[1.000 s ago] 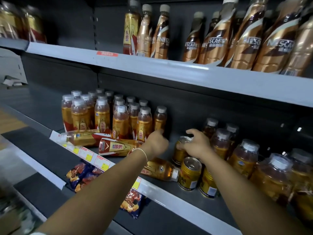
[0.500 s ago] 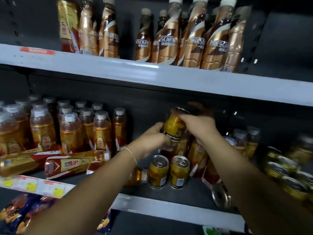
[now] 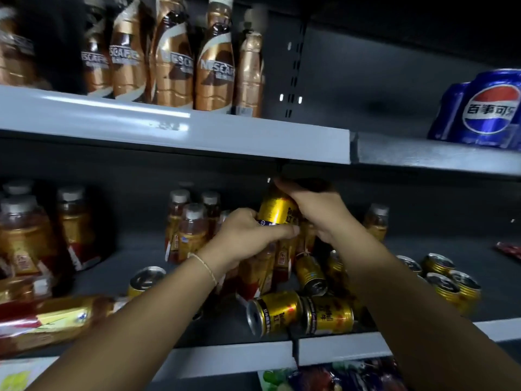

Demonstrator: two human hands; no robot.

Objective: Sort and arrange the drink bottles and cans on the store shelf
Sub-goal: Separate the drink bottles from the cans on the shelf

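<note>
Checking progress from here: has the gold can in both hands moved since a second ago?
Yes. The gold can went up off the shelf floor, toward the upper shelf's edge, gripped by left hand and right hand.

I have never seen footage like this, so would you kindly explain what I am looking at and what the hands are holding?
There is no machine here: a person wears a camera on the head, looking forward and down at a store shelf. The left hand and right hand together hold one gold can raised above the shelf. Below it, two gold cans lie on their sides, others stand at right, and amber bottles stand behind. The shelf above carries brown coffee bottles and blue cola cans.
</note>
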